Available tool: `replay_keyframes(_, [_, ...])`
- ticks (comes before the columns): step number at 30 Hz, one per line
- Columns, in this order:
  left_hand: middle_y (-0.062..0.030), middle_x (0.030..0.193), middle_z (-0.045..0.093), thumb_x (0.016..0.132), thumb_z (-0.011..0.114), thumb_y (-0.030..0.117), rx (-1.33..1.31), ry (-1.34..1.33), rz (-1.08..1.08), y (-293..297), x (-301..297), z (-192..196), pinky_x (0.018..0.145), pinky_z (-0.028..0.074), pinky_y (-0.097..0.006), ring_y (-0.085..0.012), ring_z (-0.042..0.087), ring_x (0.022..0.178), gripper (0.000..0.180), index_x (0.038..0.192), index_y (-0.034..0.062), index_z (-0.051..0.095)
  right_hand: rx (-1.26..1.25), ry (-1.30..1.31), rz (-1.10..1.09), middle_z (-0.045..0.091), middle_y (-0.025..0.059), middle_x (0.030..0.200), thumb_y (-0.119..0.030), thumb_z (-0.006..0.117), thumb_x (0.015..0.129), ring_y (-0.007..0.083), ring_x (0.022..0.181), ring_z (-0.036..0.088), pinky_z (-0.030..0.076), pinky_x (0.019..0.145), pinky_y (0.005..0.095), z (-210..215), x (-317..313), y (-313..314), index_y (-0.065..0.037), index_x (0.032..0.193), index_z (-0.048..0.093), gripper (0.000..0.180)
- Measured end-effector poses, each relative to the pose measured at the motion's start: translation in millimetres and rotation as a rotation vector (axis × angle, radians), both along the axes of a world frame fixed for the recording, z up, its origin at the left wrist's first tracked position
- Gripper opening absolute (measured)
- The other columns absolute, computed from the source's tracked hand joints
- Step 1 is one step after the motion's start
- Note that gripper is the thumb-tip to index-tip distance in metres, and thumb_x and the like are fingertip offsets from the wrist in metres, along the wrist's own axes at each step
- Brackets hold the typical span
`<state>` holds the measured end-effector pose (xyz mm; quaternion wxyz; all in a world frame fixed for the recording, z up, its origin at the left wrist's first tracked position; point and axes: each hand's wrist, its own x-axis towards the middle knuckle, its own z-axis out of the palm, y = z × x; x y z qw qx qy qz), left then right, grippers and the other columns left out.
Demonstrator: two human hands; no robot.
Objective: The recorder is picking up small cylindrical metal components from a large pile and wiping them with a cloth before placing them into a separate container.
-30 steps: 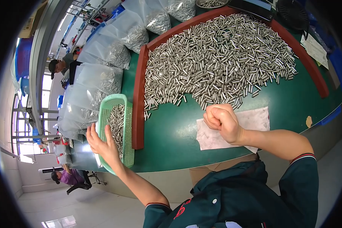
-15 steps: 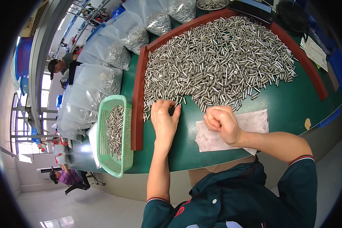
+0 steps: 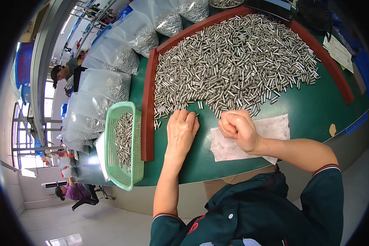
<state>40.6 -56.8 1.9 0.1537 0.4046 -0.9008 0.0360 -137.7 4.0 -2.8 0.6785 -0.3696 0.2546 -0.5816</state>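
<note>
A large pile of short, shiny metal pins (image 3: 233, 65) covers the green tabletop. At its near left edge, my left hand (image 3: 181, 132) is palm down with the fingers drawn together. The end of one metal pin (image 3: 197, 115) shows beside its fingertips. My right hand (image 3: 240, 130) is closed in a fist above a stained white cloth (image 3: 270, 129), just short of the pile. Whatever that fist holds is hidden by the curled fingers. Left of my left hand stands a pale green plastic basket (image 3: 138, 147) with many pins inside.
Dark red rails (image 3: 148, 139) border the pile at left, back and right. Clear bags of pins (image 3: 117, 88) line the table's left side. A phone-like black device (image 3: 270, 9), a fan (image 3: 313, 14) and papers (image 3: 339, 55) lie at the back right. Two people are at the far left.
My left hand has turned palm down and its thumb and fingers have closed together at the pile's edge. The right fist has barely moved.
</note>
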Motion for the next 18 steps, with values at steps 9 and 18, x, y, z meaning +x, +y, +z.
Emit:
replay_keyframes(9, [-0.0081, 0.073, 0.057, 0.067, 0.065, 0.002, 0.408, 0.405, -0.038, 32.0, -11.7, 12.4, 0.058, 0.042, -0.031, -0.0229, 0.053, 0.065, 0.010, 0.075, 0.0017, 0.059, 0.007, -0.047, -0.015, 0.029, -0.0013, 0.050, -0.013, 0.032, 0.078, 0.0061, 0.045, 0.023, 0.021, 0.042, 0.0228, -5.2, 0.6, -1.6, -0.006, 0.053, 0.030, 0.026])
replay_keyframes(18, [-0.0071, 0.078, 0.058, 0.066, 0.066, 0.001, 0.567, 0.679, -0.062, 36.8, -8.7, -5.7, 0.064, 0.043, -0.027, -0.0176, 0.053, 0.072, 0.012, 0.079, -0.0002, 0.063, -0.009, 0.012, -0.033, 0.028, -0.0021, 0.046, -0.018, 0.032, 0.081, 0.0071, 0.044, 0.023, 0.019, 0.042, 0.0231, -3.4, 1.6, -1.2, -0.009, 0.052, 0.028, 0.030])
